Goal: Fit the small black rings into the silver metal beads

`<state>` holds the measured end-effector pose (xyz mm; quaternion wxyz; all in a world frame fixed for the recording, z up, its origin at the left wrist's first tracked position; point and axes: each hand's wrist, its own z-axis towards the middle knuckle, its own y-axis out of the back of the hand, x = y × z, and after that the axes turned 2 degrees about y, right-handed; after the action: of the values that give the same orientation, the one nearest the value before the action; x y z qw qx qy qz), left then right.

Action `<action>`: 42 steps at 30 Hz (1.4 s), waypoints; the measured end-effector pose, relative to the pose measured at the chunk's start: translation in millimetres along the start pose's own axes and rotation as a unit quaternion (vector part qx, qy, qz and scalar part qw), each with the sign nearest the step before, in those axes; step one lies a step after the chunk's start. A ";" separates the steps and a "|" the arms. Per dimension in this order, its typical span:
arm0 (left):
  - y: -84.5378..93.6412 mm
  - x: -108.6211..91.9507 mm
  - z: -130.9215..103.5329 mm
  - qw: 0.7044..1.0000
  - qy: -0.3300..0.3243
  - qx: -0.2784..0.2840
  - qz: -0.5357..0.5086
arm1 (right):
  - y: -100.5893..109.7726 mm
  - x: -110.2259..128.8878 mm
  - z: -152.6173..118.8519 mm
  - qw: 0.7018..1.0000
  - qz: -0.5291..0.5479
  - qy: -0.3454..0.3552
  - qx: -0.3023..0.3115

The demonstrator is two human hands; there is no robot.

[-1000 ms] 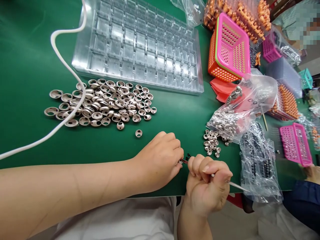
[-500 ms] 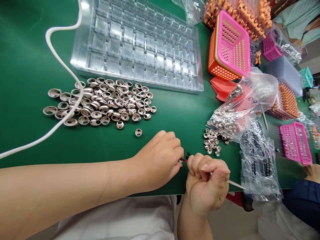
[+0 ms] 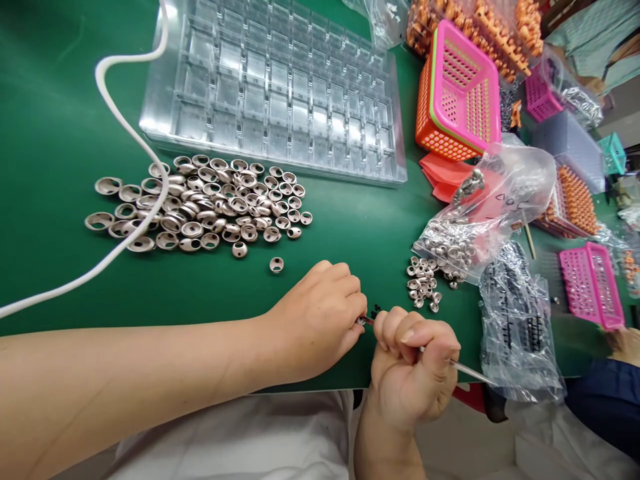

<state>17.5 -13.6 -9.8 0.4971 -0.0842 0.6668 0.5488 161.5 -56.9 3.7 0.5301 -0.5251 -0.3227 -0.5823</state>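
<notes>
My left hand [image 3: 317, 323] is closed in a pinch near the table's front edge. A small silvery metal part [image 3: 361, 321] peeks out at its fingertips, mostly hidden. In my right hand [image 3: 413, 370], fingers curl around a slim, rod-like tool [image 3: 473, 371]. Its dark reddish front end meets the part at the left fingertips, while the pale rear end sticks out to the right. Just beyond the hands lie tiny black pieces [image 3: 376, 310]. One oval metal ring-like cup [image 3: 277, 265] rests apart from a wide pile of similar cups [image 3: 220, 203].
Behind the pile is a clear compartment tray [image 3: 280, 143], with a white cable [image 3: 117, 110] crossing the left side. To the right are small metal cups [image 3: 423, 283], plastic bags [image 3: 520, 327] and stacked baskets [image 3: 493, 100]. Another person's hand [image 3: 625, 343] shows at the right edge.
Both hands and the tool keep practically the same position. The view has shifted very slightly; nothing was taken up or let go.
</notes>
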 end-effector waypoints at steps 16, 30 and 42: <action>1.5 0.4 0.8 1.000 -0.007 0.002 -0.003 | -10.4 3.2 4.1 0.999 -0.047 -0.020 -0.003; 1.9 0.3 0.1 1.000 -0.003 0.011 -0.022 | -2.5 -0.5 4.8 0.999 0.011 -0.032 -0.005; 3.7 -0.3 0.8 1.000 0.001 0.007 -0.017 | -2.1 -0.6 3.2 0.999 0.030 -0.026 0.004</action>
<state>15.6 -11.6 -7.1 0.5064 -0.0921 0.6697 0.5353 160.2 -53.2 4.3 0.5406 -0.5472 -0.3229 -0.5514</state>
